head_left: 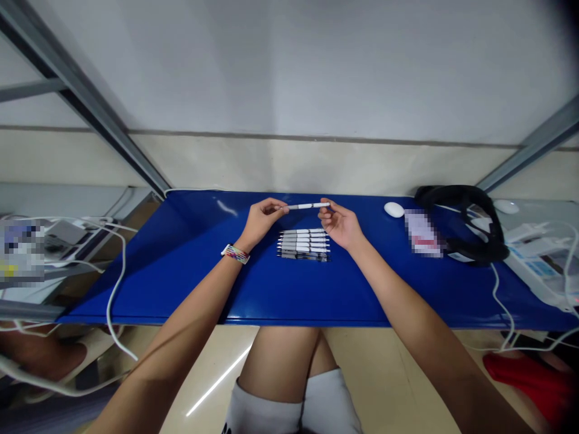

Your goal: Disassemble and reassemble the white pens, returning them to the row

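Observation:
A white pen (305, 206) is held level between my two hands, above the far part of the blue table (289, 295). My left hand (263, 222) pinches its grey end, and a colourful band circles that wrist. At the pen's other end, my right hand (340, 223) grips it between thumb and finger, the other fingers curled. Just below the held pen, several white pens (303, 240) lie side by side in a row. The nearest pen (302, 256) in that row looks darker and clear.
On the right of the table lie a white oval object (393, 210), a blurred packet (423, 234) and a black headset-like strap (495, 226). White cables (116, 295) hang at the left. Metal posts (102, 108) rise at both sides, with a wall behind.

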`<state>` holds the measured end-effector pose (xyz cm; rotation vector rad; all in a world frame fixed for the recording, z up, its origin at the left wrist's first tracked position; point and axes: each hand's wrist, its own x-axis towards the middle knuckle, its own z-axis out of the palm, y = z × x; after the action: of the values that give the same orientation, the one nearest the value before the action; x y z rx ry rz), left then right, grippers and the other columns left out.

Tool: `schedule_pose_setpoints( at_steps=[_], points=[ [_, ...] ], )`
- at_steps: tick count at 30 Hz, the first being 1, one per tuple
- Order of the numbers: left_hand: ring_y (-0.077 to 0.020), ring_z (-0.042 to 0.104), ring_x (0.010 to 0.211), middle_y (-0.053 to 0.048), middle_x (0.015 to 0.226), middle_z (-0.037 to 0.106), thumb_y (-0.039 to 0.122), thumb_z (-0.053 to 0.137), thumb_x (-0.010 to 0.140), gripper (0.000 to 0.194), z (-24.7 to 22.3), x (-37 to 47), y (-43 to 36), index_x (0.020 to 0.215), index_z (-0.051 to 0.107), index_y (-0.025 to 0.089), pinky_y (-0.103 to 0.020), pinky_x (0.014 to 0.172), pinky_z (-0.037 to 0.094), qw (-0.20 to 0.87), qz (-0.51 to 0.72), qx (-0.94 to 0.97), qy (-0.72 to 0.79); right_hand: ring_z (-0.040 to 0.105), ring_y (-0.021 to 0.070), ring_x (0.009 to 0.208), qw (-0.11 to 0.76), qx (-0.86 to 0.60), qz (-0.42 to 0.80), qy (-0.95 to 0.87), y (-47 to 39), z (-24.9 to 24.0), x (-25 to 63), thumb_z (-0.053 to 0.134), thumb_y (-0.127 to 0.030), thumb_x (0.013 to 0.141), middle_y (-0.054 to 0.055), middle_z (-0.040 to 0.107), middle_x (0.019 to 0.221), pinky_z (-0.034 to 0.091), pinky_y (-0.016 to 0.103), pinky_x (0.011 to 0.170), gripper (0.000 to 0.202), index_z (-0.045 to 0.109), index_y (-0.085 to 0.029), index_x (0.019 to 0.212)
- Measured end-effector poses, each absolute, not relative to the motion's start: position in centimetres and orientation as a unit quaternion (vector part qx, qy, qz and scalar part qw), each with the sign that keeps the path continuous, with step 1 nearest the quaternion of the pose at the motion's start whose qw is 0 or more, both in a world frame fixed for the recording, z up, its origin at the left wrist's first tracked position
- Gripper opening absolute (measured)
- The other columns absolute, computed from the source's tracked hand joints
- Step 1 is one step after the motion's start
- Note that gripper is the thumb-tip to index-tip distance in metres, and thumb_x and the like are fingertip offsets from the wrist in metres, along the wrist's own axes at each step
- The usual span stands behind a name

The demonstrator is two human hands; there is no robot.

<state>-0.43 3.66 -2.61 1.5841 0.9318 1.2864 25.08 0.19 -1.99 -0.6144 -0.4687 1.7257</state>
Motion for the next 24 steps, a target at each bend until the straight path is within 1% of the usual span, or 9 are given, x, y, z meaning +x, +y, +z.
schedule_pose_setpoints(
  at_steps=[4,6,9,13,15,17,21,24],
  points=[
    [-0.0200,0.075,0.089,-0.007,0.094,0.083,0.043,0.092,0.080,0.033,-2.67,-0.31,3.64,0.101,0.083,0.019,-0.035,0.088,0.058,0.461,0.518,0.618,0.371,0.057,0.0105,0.066,0.587,-0.238,0.748,-0.198,0.12,-1.86,25.14,0.071,-0.024,0.094,0.002,0.065,0.079,0.048,0.017,0.050,0.020,0.072,-0.017,0.113],
    [-0.0204,0.076,0.091,-0.008,0.096,0.083,0.043,0.092,0.081,0.034,-2.74,-0.29,3.64,0.102,0.084,0.018,-0.035,0.090,0.058,0.463,0.518,0.616,0.371,0.054,0.0092,0.064,0.588,-0.222,0.754,-0.190,0.03,-1.73,25.05,0.069,-0.022,0.096,0.001,0.063,0.078,0.048,0.016,0.050,0.016,0.072,-0.016,0.110],
    [-0.0194,0.074,0.088,-0.007,0.094,0.083,0.043,0.092,0.081,0.032,-2.88,-0.28,3.70,0.101,0.085,0.019,-0.034,0.088,0.058,0.453,0.517,0.625,0.370,0.050,0.0075,0.060,0.596,-0.209,0.756,-0.174,-0.12,-1.53,24.86,0.064,-0.020,0.099,0.000,0.060,0.074,0.046,0.014,0.051,0.009,0.071,-0.016,0.103],
    [-0.0179,0.072,0.083,-0.005,0.090,0.081,0.043,0.092,0.080,0.031,-2.95,-0.33,3.80,0.098,0.084,0.020,-0.033,0.084,0.057,0.441,0.524,0.626,0.373,0.053,0.0094,0.063,0.591,-0.208,0.760,-0.172,-0.23,-1.35,24.77,0.064,-0.030,0.102,0.001,0.061,0.077,0.047,0.016,0.050,0.017,0.072,-0.017,0.110],
    [-0.0180,0.072,0.083,-0.006,0.091,0.081,0.043,0.093,0.079,0.031,-2.93,-0.36,3.81,0.098,0.084,0.020,-0.033,0.084,0.057,0.441,0.530,0.619,0.375,0.052,0.0093,0.063,0.587,-0.209,0.763,-0.171,-0.21,-1.34,24.75,0.066,-0.027,0.100,0.000,0.061,0.076,0.047,0.016,0.050,0.015,0.073,-0.016,0.108],
    [-0.0185,0.072,0.084,-0.006,0.091,0.081,0.043,0.093,0.079,0.032,-2.92,-0.36,3.79,0.098,0.084,0.019,-0.034,0.084,0.057,0.440,0.531,0.618,0.377,0.050,0.0084,0.060,0.589,-0.213,0.762,-0.165,-0.14,-1.38,24.67,0.067,-0.022,0.099,-0.001,0.059,0.073,0.046,0.015,0.050,0.008,0.072,-0.016,0.103],
    [-0.0185,0.071,0.084,-0.006,0.092,0.081,0.044,0.093,0.078,0.030,-3.00,-0.30,3.70,0.090,0.082,0.019,-0.034,0.084,0.057,0.430,0.523,0.630,0.381,0.052,0.0085,0.061,0.607,-0.223,0.746,-0.157,-0.03,-1.56,24.38,0.067,-0.026,0.101,0.000,0.060,0.074,0.048,0.016,0.052,0.010,0.072,-0.017,0.102],
    [-0.0183,0.070,0.083,-0.006,0.091,0.081,0.043,0.093,0.078,0.028,-3.02,-0.24,3.66,0.088,0.082,0.019,-0.034,0.084,0.056,0.426,0.521,0.632,0.383,0.049,0.0074,0.059,0.611,-0.231,0.743,-0.147,-0.02,-1.61,24.26,0.064,-0.023,0.102,-0.001,0.057,0.071,0.045,0.015,0.050,0.010,0.071,-0.016,0.099]
  ],
)
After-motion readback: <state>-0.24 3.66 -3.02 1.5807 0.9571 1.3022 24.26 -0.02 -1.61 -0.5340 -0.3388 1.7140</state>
